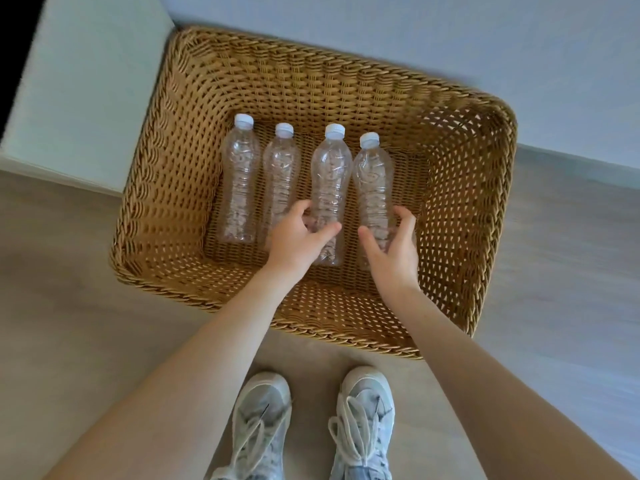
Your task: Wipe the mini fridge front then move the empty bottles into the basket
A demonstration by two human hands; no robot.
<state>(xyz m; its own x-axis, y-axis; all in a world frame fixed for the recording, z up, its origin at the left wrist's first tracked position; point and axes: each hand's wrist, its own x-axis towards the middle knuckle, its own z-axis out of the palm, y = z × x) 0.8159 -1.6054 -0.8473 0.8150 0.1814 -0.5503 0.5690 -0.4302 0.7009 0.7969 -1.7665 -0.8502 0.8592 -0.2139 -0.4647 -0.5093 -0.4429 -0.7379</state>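
Observation:
A brown wicker basket stands on the floor in front of me. Several clear empty bottles with white caps lie side by side on its bottom, caps pointing away. My left hand grips the lower part of the third bottle from the left. My right hand curls around the lower part of the rightmost bottle. The two bottles on the left, the far-left bottle and the second bottle, lie untouched. The mini fridge front is not in view.
A pale cabinet side rises at the left of the basket, and a light wall runs behind it. My two grey sneakers stand on the beige floor just below the basket's near rim.

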